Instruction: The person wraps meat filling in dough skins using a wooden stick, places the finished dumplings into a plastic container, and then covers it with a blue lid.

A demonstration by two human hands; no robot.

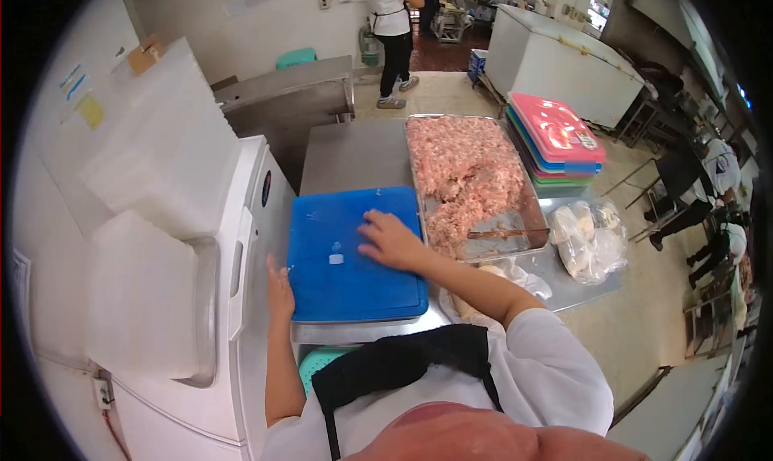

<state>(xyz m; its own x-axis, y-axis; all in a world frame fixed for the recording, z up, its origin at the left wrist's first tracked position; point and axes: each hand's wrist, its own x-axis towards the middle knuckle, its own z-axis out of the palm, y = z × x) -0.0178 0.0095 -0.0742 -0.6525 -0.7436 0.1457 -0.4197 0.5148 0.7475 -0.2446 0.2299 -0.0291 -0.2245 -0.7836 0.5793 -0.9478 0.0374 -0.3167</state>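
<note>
A blue plastic lid (322,288) with a small white label lies flat at the near left of the metal table. My right hand (393,242) rests on top of it, fingers spread. Against the lid's left edge stands my left hand (279,293), its fingers stretched and partly hidden at the rim. What lies under the lid is mostly hidden. To its right is a large metal tray (533,211) of ground meat (459,159), its near right corner partly bare.
A stack of coloured plastic lids (555,131), pink on top, stands right of the tray. Nearer are clear bags (588,239) with pale contents. A white chest freezer (250,243) borders the left side. Another person (392,26) stands beyond the table.
</note>
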